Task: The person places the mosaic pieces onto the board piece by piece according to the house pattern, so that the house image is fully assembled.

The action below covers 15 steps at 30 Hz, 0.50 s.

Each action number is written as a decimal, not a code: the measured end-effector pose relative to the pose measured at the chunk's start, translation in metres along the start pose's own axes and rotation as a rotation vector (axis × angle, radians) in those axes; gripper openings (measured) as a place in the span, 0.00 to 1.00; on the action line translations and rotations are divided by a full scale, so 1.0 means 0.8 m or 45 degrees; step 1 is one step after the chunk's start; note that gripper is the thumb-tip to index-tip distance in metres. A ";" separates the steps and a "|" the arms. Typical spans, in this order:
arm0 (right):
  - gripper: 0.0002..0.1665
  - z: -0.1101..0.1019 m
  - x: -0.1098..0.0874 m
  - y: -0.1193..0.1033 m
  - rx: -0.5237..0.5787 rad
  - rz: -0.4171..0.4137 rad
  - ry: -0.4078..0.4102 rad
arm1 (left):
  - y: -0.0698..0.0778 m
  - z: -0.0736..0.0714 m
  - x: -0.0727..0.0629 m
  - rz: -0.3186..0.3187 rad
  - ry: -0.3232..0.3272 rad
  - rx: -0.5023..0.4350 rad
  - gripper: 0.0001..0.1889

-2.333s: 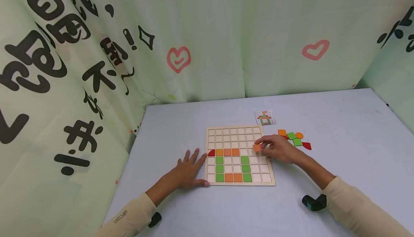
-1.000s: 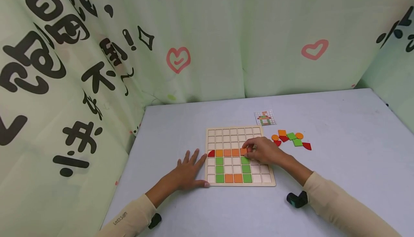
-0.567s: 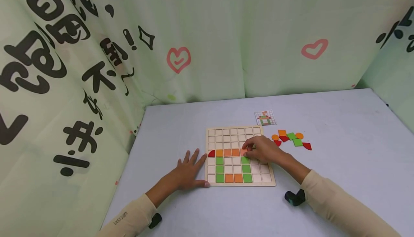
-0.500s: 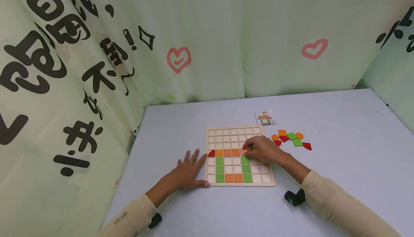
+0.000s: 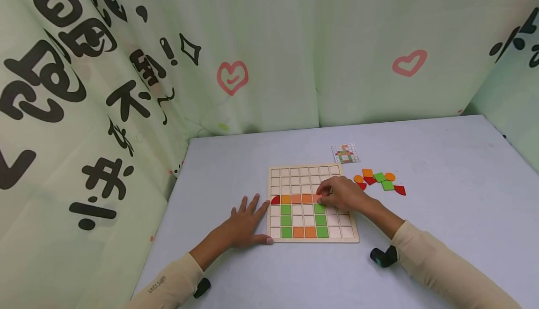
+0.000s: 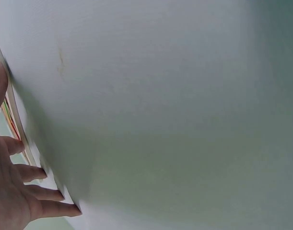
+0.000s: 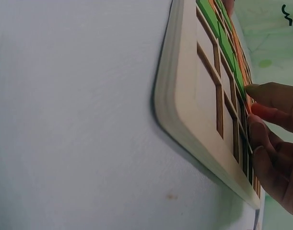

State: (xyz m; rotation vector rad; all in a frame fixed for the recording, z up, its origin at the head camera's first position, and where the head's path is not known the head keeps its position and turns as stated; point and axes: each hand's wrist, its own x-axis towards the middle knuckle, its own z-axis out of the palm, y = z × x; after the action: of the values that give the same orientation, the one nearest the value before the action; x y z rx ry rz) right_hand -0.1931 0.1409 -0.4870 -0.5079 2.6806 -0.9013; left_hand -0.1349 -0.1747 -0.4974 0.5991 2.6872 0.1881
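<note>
A wooden grid board (image 5: 345,240) lies on the table, with coloured tiles filling some of its cells. My left hand (image 5: 242,225) has its fingers spread, fingertip and thumb touching the board's left edge; the left wrist view shows the same hand (image 6: 14,191) against the rim. Over the board, my right hand (image 5: 346,194) pinches an orange square tile (image 5: 316,198) with thumb and index finger, at the right end of a row of orange tiles. Part of that tile is hidden by the fingers. In the right wrist view, the fingertips of the hand (image 7: 280,139) meet the board surface.
Loose red, green and orange tiles (image 5: 387,185) lie right of the board. A small printed pattern card (image 5: 345,153) sits behind it. A light curtain (image 5: 278,65) with black characters and hearts hangs behind the table and along its left side.
My right hand has moved left over the board, bringing the orange square tile down into a cell above the right green column. In the last half second little differs; the left hand has stayed put.
</note>
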 end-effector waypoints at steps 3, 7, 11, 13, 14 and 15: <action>0.12 0.000 0.000 0.000 -0.008 0.000 -0.001 | 0.000 0.000 0.000 -0.004 0.000 0.001 0.55; 0.14 -0.002 -0.002 0.001 -0.004 -0.017 -0.009 | 0.001 -0.001 0.000 -0.009 -0.005 0.000 0.55; 0.16 -0.006 -0.007 0.008 0.048 -0.072 -0.025 | 0.001 -0.002 0.000 -0.007 -0.003 0.000 0.54; 0.16 -0.009 -0.011 0.013 0.084 -0.087 -0.038 | 0.002 -0.002 -0.001 -0.005 -0.001 -0.002 0.54; 0.17 -0.011 -0.013 0.017 0.101 -0.091 -0.044 | 0.002 -0.002 -0.001 -0.005 -0.002 -0.002 0.54; 0.17 -0.013 -0.014 0.021 0.119 -0.094 -0.050 | 0.002 -0.002 -0.001 -0.004 -0.003 -0.003 0.54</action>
State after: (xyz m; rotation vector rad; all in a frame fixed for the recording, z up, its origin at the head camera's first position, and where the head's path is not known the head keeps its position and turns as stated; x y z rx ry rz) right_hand -0.1906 0.1639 -0.4878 -0.6004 2.5856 -1.0202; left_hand -0.1344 -0.1740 -0.4953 0.5940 2.6848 0.1897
